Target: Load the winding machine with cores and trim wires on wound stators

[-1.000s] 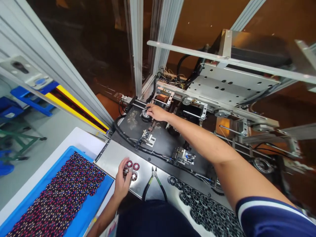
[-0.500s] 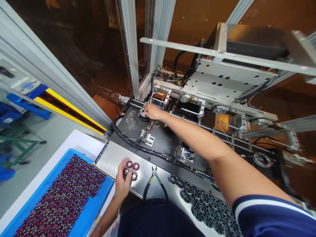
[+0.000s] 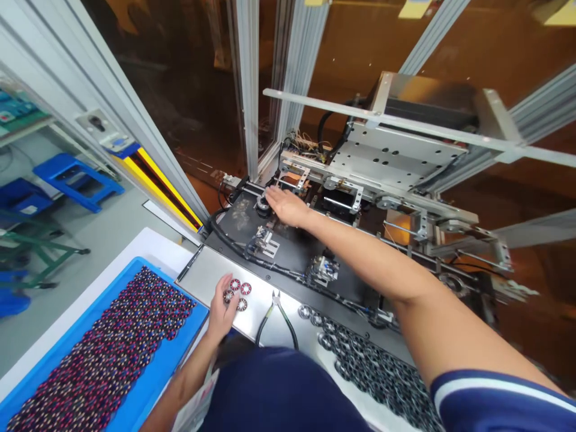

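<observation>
My right hand (image 3: 288, 207) reaches far over the dark machine plate, fingers stretched out and nothing visible in them. Beside its fingertips sits a round metal-topped part (image 3: 263, 203) on a black round holder; whether they touch I cannot tell. On the steel ledge (image 3: 204, 276) nearer me, my left hand (image 3: 222, 312) lies with thumb and fingers apart around a small group of round, red-and-black wound cores (image 3: 245, 289), like motor stators. One core (image 3: 228, 296) sits between its thumb and fingers. Cutting pliers (image 3: 276, 306) with dark handles rest to the right of the group.
A blue tray (image 3: 180, 336) full of similar cores stands at left in a white bin. Rows of dark metal rings (image 3: 360, 354) cover the ledge at right. Clamps (image 3: 265, 241), cables and a metal rail (image 3: 400, 129) crowd the machine. A yellow strip (image 3: 164, 191) runs along the frame post.
My right hand has let go of the round part at the holder and straightened its fingers. My left hand stays around the cores. The view has shifted slightly.
</observation>
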